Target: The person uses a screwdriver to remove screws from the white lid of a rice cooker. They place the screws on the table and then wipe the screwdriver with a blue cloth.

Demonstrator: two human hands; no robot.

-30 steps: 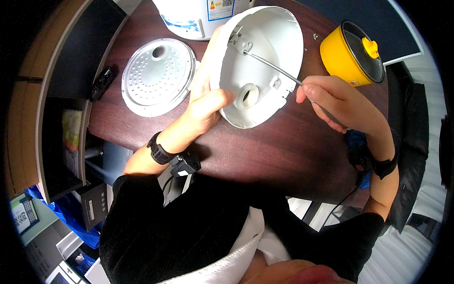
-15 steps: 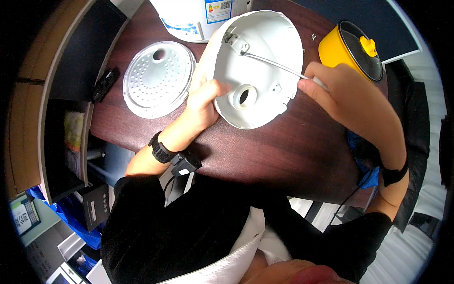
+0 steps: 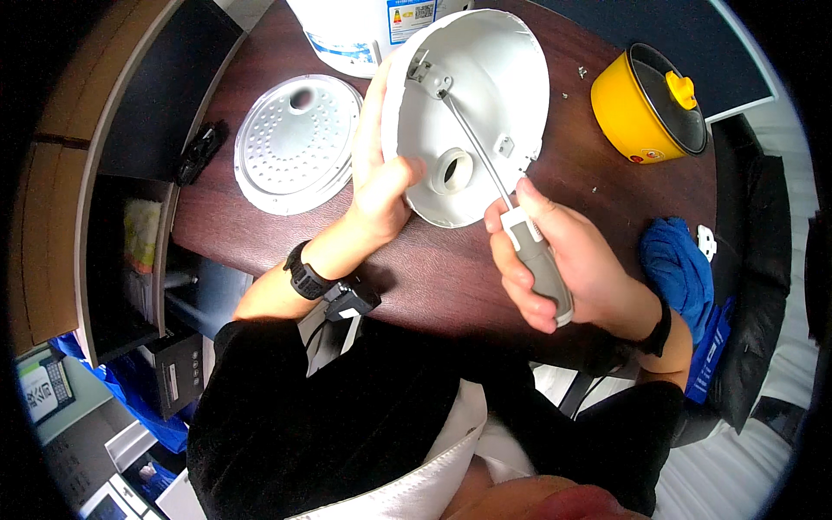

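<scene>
My left hand [image 3: 381, 192] grips the near-left rim of a white plastic appliance lid [image 3: 485, 87], tilted so that its hollow inside faces me. The lid has a round collared hole low down and a small hinge bracket [image 3: 425, 74] at its upper left. In my right hand [image 3: 572, 264] is a screwdriver [image 3: 539, 260] with a grey and white handle, fingers wrapped round it. Its long shaft runs up into the lid, and the tip meets the bracket by a screw hole. Whether a screw sits under the tip is too small to tell.
A round dimpled metal plate [image 3: 290, 147] lies left of the lid. Behind stands a white appliance body [image 3: 347, 39]. At the right are a yellow pot [image 3: 633, 108] with a dark lid, several small screws [image 3: 581, 71] and a blue cloth [image 3: 676, 264]. A shelf unit borders the table's left side.
My right hand has swung down and toward me with the screwdriver, turning its shaft steeper while the tip stays at the bracket. The lid has shifted slightly left and up.
</scene>
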